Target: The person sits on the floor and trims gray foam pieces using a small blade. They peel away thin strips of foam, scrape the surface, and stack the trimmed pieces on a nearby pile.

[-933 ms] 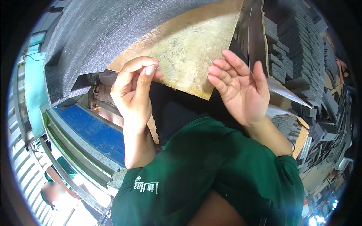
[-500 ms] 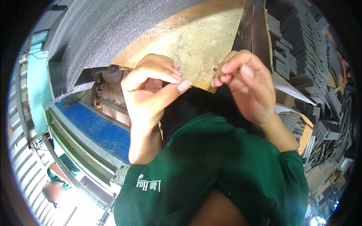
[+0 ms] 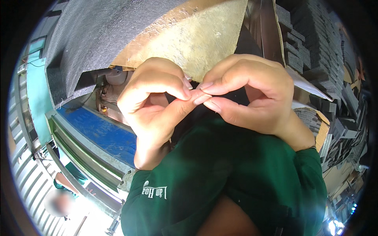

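The left hand [image 3: 151, 98] is bent into a pinch, its thumb and index tips meeting before the person's chest; whether something small lies between them, I cannot tell. The right hand [image 3: 256, 94] comes in from the other side, its index finger and thumb reaching the tip of the left thumb, one above it and one below, so that the two hands meet at the fingertips; any thing gripped there is too small or too well hidden to make out. Just beyond the hands is a yellowish, scuffed board [image 3: 189, 39], its near edge partly covered by their fingers; touch between board and hands cannot be judged. To its left spreads a large dark grey sheet [image 3: 102, 39], bordering the board along a curved line. Below that sheet, left of the left forearm, a blue surface [image 3: 100, 128] runs beside a long green-edged frame [image 3: 84, 155]. On the right, grey blocks [image 3: 315, 43] stand in stacks, and a cardboard box [image 3: 323, 135] sits near the right forearm. The person wears a green shirt [image 3: 236, 169]. Another person [image 3: 65, 183] shows at lower left, well apart from the hands.
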Available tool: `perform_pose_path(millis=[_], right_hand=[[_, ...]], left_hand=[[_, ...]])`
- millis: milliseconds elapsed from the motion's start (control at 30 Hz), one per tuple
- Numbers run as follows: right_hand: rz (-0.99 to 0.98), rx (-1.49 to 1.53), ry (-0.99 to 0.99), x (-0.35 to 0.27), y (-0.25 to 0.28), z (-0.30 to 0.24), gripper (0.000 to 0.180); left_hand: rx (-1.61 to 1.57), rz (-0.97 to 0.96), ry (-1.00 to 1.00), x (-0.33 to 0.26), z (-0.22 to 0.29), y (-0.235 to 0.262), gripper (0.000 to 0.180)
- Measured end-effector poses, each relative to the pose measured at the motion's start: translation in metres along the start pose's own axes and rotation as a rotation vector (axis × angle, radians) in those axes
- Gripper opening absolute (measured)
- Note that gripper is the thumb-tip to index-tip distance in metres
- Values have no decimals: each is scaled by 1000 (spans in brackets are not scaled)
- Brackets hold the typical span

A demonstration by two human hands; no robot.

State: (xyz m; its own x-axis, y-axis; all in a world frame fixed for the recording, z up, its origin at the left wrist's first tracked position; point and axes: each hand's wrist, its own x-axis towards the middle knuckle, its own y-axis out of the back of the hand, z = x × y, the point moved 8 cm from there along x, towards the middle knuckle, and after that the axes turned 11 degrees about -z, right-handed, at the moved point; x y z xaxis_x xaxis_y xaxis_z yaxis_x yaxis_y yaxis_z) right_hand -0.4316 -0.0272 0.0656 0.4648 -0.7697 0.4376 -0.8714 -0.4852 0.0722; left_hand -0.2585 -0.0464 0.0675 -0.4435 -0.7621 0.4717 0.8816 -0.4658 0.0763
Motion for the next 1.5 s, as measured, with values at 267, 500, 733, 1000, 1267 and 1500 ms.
perform_pose_path(millis=[267,500,733,1000,1267,1500], right_hand=[[35,140,-26,-4,5,8,16],[70,287,-28,-11,2,13,14],[84,396,71,-10,-4,14,24],[-1,225,151,-11,4,9,26],[35,237,121,-10,4,8,23],[40,219,-43,-12,3,13,19]], left_hand=[[66,-33,-54,2,5,-4,32],[356,-134,-165,5,27,-13,39],[425,-6,-220,4,28,-8,36],[664,-114,-206,8,49,-25,39],[294,-45,-116,7,27,-17,38],[-334,103,225,-7,-10,-20,27]])
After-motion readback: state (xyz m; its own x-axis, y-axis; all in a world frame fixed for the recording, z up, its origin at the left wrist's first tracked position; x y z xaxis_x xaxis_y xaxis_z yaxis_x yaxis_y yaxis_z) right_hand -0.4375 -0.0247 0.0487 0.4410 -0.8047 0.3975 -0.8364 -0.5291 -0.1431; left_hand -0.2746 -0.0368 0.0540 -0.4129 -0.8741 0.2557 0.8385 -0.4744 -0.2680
